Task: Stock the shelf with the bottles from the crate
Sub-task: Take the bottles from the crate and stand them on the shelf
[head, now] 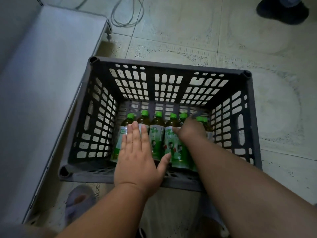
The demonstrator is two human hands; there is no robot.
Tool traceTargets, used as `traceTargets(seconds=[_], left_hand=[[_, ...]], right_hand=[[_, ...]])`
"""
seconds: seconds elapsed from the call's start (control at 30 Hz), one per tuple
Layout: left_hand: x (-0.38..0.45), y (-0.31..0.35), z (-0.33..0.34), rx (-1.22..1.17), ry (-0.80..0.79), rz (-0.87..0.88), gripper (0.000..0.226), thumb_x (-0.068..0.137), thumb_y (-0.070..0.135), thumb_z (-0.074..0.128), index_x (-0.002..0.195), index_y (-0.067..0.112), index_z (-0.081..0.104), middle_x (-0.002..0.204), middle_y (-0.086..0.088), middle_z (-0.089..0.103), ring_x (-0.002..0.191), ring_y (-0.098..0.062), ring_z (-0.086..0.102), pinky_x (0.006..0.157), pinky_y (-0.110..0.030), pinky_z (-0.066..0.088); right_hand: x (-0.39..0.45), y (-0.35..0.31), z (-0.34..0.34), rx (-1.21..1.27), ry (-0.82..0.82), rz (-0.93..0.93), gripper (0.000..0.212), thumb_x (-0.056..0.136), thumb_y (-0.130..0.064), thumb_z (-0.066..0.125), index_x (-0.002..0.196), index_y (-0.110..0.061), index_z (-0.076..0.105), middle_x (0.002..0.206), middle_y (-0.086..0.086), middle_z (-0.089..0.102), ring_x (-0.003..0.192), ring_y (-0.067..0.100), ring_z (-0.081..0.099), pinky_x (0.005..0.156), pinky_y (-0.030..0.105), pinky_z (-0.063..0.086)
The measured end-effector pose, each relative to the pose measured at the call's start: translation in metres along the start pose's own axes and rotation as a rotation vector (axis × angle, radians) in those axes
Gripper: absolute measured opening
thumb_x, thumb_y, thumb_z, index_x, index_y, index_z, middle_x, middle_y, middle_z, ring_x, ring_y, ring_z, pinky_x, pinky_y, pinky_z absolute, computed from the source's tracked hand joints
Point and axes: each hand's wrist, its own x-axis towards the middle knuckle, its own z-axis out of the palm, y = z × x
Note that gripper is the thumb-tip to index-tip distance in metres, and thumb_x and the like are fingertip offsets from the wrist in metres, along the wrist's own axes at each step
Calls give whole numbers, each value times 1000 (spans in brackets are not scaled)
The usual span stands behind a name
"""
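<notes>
Forearms are seen reaching from the near edge down into the grey crate (164,69) on the tiled floor. The left hand (137,152) is laid flat, fingers straight, across the bottles (157,134); the right hand (190,129) is curled down among them, though a firm grasp cannot be confirmed. The bottles lie side by side on the crate bottom, long axes running near to far, green caps (158,114) pointing away. Full plastic bottles are judged moderately heavy, stiff, and slick at the label; the body below the shoulder is the best hold. The white shelf (42,66) stands just left.
</notes>
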Motion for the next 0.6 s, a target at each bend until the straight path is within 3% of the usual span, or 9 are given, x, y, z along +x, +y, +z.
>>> traceTargets(seconds=[0.1, 0.17, 0.3, 0.43, 0.6], left_hand=[[-1, -1, 2, -19, 20, 12, 97, 83, 75, -5, 148, 8, -28, 157, -13, -34, 144, -22, -35, 119, -40, -13], [-1, -1, 3, -30, 25, 15, 97, 84, 75, -3, 150, 7, -25, 159, -13, -30, 146, -22, -31, 120, -41, -11], [1, -1, 2, 26, -26, -5, 98, 81, 75, -9, 148, 7, -30, 156, -13, -36, 144, -23, -33, 121, -40, -13], [-3, 0, -5, 6, -68, -2, 92, 86, 75, 1, 150, 15, -28, 157, -12, -35, 145, -23, -32, 122, -40, -10], [-27, -26, -58, -193, 102, 15, 90, 93, 70, 25, 157, 18, -9, 166, -2, -10, 151, -15, -13, 123, -35, -1]], right_hand=[[5, -6, 5, -71, -29, 23, 80, 81, -54, 73, 143, -10, 47, 150, 15, 38, 128, 33, 49, 95, 40, 49], [4, -7, 7, 12, -45, 38, 83, 76, -52, 77, 143, -16, 46, 152, 15, 35, 126, 35, 51, 94, 40, 51], [-8, -5, 0, 321, -55, 9, 93, 73, -42, 83, 147, -23, 29, 130, 10, 58, 112, 34, 61, 80, 37, 55], [-50, -9, -35, 356, -6, -124, 82, 74, -36, 85, 138, -19, 38, 122, 9, 60, 105, 29, 62, 73, 35, 53], [-138, -38, -118, 451, 155, -365, 69, 71, -42, 86, 127, -24, 49, 111, -3, 60, 103, 21, 60, 88, 41, 52]])
